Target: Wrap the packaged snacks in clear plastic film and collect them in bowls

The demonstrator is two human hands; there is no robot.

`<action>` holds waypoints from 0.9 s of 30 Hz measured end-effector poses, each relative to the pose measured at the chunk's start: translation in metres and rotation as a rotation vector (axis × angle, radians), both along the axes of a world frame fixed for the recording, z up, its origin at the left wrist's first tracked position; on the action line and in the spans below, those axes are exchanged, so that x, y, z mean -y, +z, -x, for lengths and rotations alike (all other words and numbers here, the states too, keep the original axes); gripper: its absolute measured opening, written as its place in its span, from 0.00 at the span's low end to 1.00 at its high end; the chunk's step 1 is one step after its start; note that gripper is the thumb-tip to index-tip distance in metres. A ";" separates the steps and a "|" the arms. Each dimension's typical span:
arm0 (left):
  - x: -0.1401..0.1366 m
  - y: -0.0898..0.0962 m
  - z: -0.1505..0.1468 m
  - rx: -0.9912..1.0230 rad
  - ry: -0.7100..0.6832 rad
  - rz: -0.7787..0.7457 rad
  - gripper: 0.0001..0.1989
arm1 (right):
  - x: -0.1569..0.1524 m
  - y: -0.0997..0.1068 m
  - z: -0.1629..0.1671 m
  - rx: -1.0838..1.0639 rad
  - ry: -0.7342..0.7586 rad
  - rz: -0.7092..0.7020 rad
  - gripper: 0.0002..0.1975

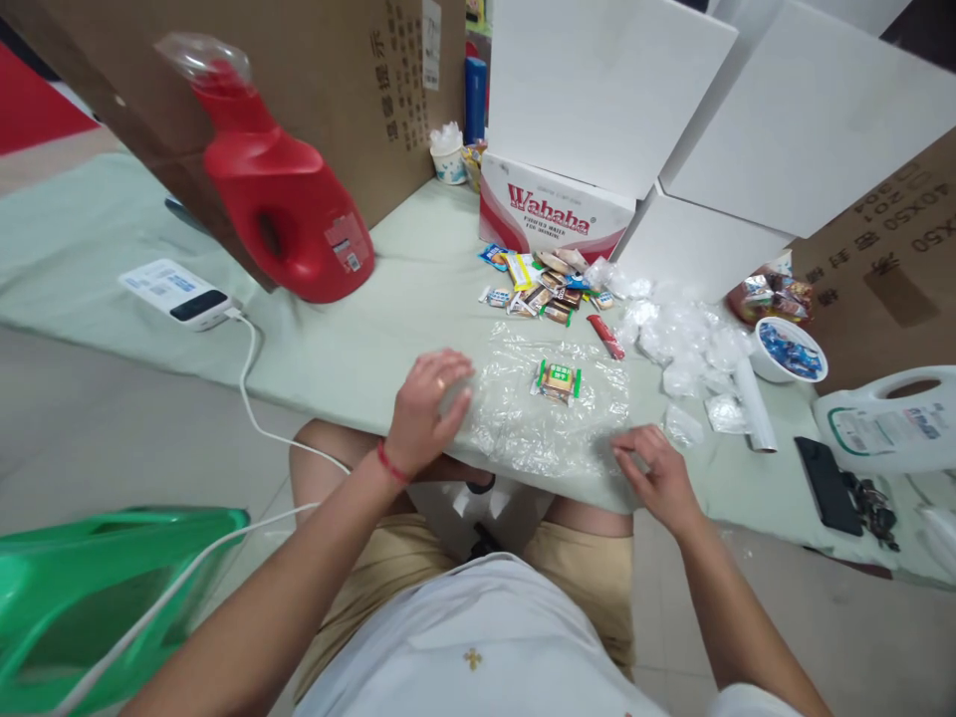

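A sheet of clear plastic film (512, 408) lies spread and wrinkled at the table's front edge. On its middle rest small wrapped biscuits (559, 378) in a green-and-clear packet, with another small piece partly hidden under it. My left hand (433, 410), a red string on its wrist, hovers by the film's left edge, open, thumb apart from the fingers. At the film's lower right corner my right hand (657, 473) has thumb and forefinger pinched on the film's edge. Behind the film lie a pile of wrapped snacks (542, 284) and a red stick packet (605, 337).
Bunched clear plastic parcels (687, 339), a film roll (754, 403) and a white bowl (790, 351) of blue packets stand right. Farther right are a black phone (828, 485) and a white jug (892, 423). A red detergent bottle (291, 199) and a cabled white device (176, 293) are left.
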State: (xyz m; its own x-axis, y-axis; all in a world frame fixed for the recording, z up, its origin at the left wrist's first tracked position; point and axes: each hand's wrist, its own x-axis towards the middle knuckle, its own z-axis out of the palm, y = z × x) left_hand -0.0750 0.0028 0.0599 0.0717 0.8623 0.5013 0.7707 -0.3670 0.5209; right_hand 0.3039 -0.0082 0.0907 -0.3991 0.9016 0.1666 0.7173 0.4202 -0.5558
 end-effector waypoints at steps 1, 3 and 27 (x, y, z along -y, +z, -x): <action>0.018 0.000 -0.003 -0.037 -0.101 0.014 0.17 | 0.011 -0.009 -0.013 -0.004 -0.018 -0.002 0.12; 0.048 -0.009 -0.009 -0.146 -0.275 0.027 0.16 | 0.027 -0.026 -0.032 -0.004 -0.041 -0.016 0.09; -0.077 0.000 -0.019 0.141 -0.238 0.203 0.10 | -0.094 -0.010 -0.027 -0.384 -0.196 0.235 0.17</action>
State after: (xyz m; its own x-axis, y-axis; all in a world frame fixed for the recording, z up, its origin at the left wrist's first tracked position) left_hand -0.0563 0.0799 0.0600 0.2249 0.9128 0.3409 0.5910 -0.4059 0.6971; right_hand 0.3305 0.0856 0.0804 -0.1679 0.9845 0.0514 0.4947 0.1293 -0.8594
